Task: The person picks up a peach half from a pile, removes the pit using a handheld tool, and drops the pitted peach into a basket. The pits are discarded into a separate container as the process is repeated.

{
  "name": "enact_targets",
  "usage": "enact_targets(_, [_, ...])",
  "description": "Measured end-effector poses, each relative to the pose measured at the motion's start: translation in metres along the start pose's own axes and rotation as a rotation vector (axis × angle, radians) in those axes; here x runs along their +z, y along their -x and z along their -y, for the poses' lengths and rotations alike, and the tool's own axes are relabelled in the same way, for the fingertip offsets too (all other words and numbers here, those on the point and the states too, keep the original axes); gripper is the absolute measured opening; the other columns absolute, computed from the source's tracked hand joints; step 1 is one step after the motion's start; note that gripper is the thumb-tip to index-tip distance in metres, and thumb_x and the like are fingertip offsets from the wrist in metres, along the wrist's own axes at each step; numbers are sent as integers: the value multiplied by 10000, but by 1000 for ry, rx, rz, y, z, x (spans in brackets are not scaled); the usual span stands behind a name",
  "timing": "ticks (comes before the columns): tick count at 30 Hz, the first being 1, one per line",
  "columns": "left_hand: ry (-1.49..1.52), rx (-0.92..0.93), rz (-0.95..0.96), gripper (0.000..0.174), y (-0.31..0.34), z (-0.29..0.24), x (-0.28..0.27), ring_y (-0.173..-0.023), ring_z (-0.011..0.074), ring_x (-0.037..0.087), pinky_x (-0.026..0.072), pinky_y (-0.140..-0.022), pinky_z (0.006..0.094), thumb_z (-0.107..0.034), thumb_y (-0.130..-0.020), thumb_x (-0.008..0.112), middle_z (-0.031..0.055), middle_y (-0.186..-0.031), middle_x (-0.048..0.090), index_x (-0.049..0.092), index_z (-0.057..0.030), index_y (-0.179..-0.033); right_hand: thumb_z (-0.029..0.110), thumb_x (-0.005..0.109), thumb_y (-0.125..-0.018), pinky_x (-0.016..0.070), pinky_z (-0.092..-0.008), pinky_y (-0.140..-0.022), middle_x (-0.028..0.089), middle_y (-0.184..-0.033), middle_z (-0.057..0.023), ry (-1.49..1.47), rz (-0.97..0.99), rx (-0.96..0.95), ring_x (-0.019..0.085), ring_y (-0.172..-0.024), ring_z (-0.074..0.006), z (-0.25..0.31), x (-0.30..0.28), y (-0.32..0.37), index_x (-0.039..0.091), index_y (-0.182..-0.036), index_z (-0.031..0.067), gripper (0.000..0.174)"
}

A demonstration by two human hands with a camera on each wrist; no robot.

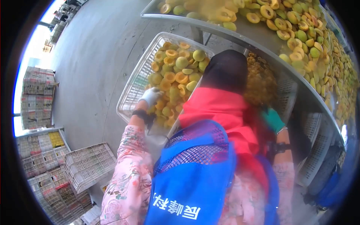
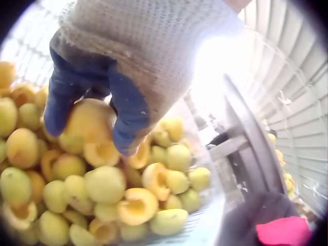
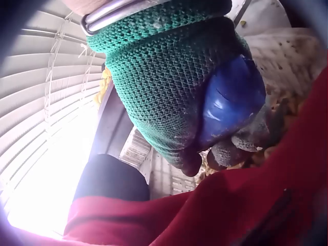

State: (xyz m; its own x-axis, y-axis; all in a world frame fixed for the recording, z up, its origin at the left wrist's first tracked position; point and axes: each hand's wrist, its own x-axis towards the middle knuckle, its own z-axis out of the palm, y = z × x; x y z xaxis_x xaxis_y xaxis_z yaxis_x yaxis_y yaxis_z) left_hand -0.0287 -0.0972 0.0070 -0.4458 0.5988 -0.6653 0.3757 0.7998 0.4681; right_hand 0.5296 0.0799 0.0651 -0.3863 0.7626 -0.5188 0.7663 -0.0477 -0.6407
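I see the left hand (image 1: 150, 96) down in the crate (image 1: 131, 88) of fruit, its fingers (image 2: 125, 118) curled round one half (image 2: 89, 120) atop the heap; the right hand (image 1: 273, 120) is at the second crate (image 1: 290, 90) just beside it, fingers bent, though I cannot tell whether it holds anything; more fruit covers the table (image 1: 258, 35) beyond.

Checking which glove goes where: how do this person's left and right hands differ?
The left hand is gloved in white knit, the right hand in green. The left hand grips a yellow fruit; the right hand's fingers are curled, and what they hold is hidden. Both show blue-coated fingertips.
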Motion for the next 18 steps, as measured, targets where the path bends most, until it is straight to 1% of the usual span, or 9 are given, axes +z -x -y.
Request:
enact_targets(2, [-28, -36, 24, 564, -17, 38, 24, -960, 215, 675, 574, -746, 351, -306, -909, 705, 125, -1151, 696, 555, -58, -1393, 318, 593, -953, 467, -328, -476, 634, -781, -104, 16, 9, 27, 580, -532, -169, 0, 0, 1, 509, -1299, 28, 459])
enact_targets(4, [-241, -18, 32, 588, -17, 34, 39, -1044, 286, 676, 561, -847, 375, -262, -871, 699, 183, -1200, 681, 549, -59, -1403, 318, 593, -959, 466, -331, -465, 632, -779, -103, 27, 36, 79, 569, -508, -172, -4, -4, 1, 493, -1329, 34, 477])
enact_targets(5, [-259, -34, -42, 620, -28, 43, 50, -1132, 346, 653, 526, -946, 391, -243, -837, 688, 237, -1242, 658, 541, -41, -1404, 318, 592, -961, 465, -332, -459, 630, -777, -103, 35, 48, 98, 563, -497, -173, -8, -5, 2, 485, -1342, 38, 485])
enact_targets(8, [-423, -27, -118, 652, -57, 46, 65, -1198, 359, 622, 494, -1005, 421, -273, -828, 691, 253, -1256, 648, 532, -27, -1410, 308, 590, -964, 464, -332, -448, 624, -773, -99, 31, 58, 87, 549, -475, -170, -30, -3, 2, 466, -1374, 54, 498])
enact_targets(9, [-359, -19, -134, 603, -57, 41, 63, -1203, 362, 612, 496, -1001, 441, -278, -816, 714, 252, -1242, 652, 576, -19, -1343, 302, 589, -965, 465, -331, -447, 621, -773, -96, 0, 63, 64, 549, -475, -169, -32, 1, 6, 461, -1381, 59, 498])
enact_targets(12, [-402, -11, -223, 393, -54, 26, 54, -1147, 399, 636, 520, -978, 454, -283, -867, 665, 252, -1225, 661, 701, -26, -1162, 278, 586, -966, 467, -326, -448, 610, -782, -85, -13, 69, 106, 552, -473, -171, -27, 11, 9, 468, -1367, 66, 469])
enact_targets(14, [-382, 10, -329, 380, -57, 31, 64, -1115, 393, 655, 527, -962, 456, -304, -849, 691, 254, -1164, 685, 720, -1, -1076, 278, 584, -966, 469, -327, -450, 610, -788, -87, -21, 72, 92, 557, -476, -172, -24, 12, 13, 472, -1355, 65, 458])
enact_targets(16, [-265, -32, -449, 380, -77, 46, 81, -1109, 395, 656, 530, -951, 448, -322, -849, 692, 262, -1148, 687, 727, 8, -1034, 280, 582, -966, 471, -328, -450, 610, -792, -87, -15, 75, 75, 560, -478, -172, -20, 12, 16, 476, -1344, 64, 448])
enact_targets(18, [-248, -12, -390, 404, -55, 33, 68, -1129, 394, 647, 525, -955, 442, -343, -865, 669, 265, -1161, 680, 725, 1, -1068, 283, 584, -963, 473, -326, -450, 611, -791, -87, -22, 78, 61, 563, -481, -169, -13, 11, 18, 478, -1334, 62, 445])
